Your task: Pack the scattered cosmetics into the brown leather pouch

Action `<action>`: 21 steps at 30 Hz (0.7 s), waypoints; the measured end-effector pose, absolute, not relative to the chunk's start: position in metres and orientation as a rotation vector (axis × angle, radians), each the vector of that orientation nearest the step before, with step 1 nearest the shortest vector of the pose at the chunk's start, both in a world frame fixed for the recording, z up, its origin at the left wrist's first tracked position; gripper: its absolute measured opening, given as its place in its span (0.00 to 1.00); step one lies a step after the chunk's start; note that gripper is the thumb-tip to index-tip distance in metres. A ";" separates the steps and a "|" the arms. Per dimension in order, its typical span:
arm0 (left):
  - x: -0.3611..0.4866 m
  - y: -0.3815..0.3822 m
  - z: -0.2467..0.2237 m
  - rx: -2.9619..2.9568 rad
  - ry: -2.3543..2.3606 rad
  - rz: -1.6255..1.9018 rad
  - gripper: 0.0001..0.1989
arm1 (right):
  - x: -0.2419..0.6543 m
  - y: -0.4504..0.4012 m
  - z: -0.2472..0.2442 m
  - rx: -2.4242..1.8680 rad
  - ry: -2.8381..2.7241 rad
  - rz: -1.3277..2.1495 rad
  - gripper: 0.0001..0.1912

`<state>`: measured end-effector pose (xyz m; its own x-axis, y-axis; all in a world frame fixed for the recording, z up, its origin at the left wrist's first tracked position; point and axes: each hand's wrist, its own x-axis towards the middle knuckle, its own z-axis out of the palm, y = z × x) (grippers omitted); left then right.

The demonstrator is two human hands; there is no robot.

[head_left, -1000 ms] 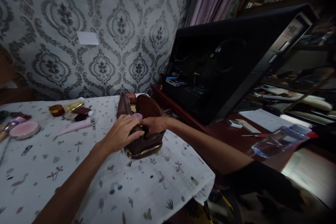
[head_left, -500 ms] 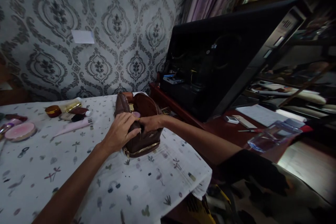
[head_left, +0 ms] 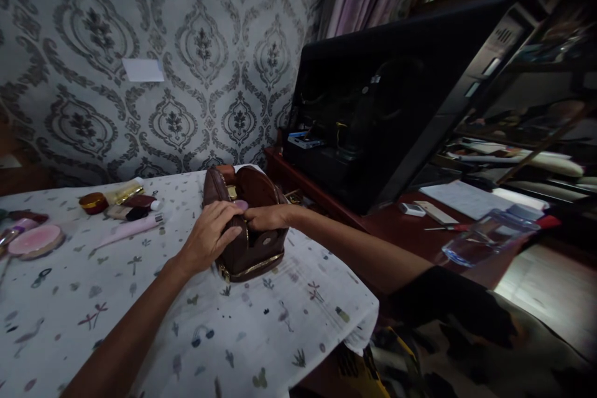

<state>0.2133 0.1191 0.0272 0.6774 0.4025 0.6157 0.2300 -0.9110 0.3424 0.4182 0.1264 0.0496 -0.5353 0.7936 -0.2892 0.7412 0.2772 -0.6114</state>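
With the bag [head_left: 252,261] as the dial's centre and twelve pointing away from the person, a pink compact [head_left: 36,240] lies far out at nine o'clock on the cloth [head_left: 252,336]. Nearer, just past nine, sits a jar [head_left: 93,202]; a pink tube [head_left: 128,232] lies at nine. The left hand [head_left: 212,233] grips the bag's rim at nine o'clock, thumb toward the front. The bag stands unzipped near the cloth's far edge. The right hand [head_left: 268,217] dips into its opening from three o'clock; its fingertips are hidden, so I cannot tell whether it holds anything. A black case [head_left: 410,106] stands at two, a clear bottle [head_left: 487,237] at three.
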 end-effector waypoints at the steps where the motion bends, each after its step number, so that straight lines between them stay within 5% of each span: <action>1: 0.213 0.119 0.027 2.642 0.518 1.057 0.26 | 0.419 0.127 0.047 -1.459 -2.462 1.075 0.09; 21: 0.211 0.119 0.030 2.608 0.543 1.027 0.24 | 0.414 0.117 0.065 -1.335 -2.547 0.773 0.20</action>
